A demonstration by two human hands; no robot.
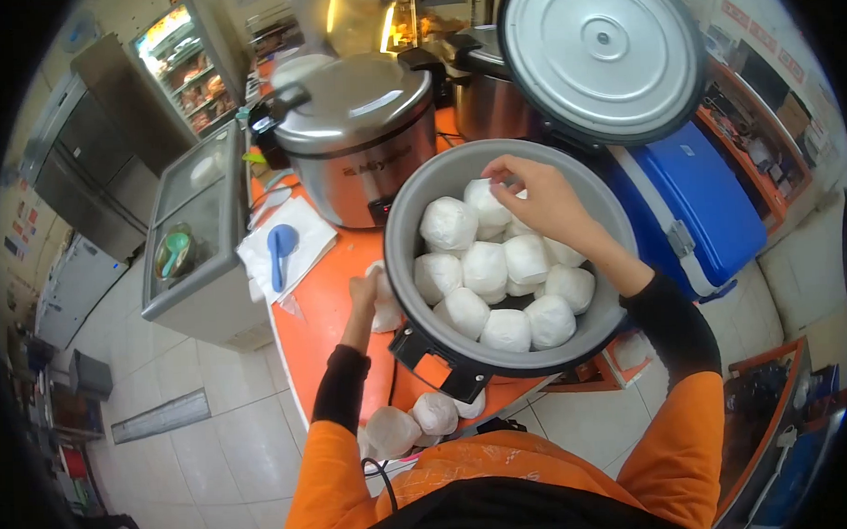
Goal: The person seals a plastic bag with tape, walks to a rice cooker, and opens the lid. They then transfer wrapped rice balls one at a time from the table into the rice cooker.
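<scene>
The large grey-rimmed rice cooker (405, 204) in front of me stands open, with several white paper-wrapped balls (484, 267) piled inside. My right hand (542, 200) reaches over the pile, its bent fingers closed at the top edge of a wrapped ball (483, 206) near the back wall. Outside the pot, on its left, my left hand (363, 293) grips another white wrapped ball (385, 311), partly hidden by hand and rim. More wrapped balls (435, 414) lie by the table's front edge, below the cooker's black handle (436, 362).
Behind stands a closed steel rice cooker (358, 136); the open lid (603, 58) rises at the back right. A blue cooler box (692, 208) is on the right. A blue rice paddle (279, 256) lies on white paper (301, 222) on the orange table (305, 348). Left is a glass-topped freezer (194, 235).
</scene>
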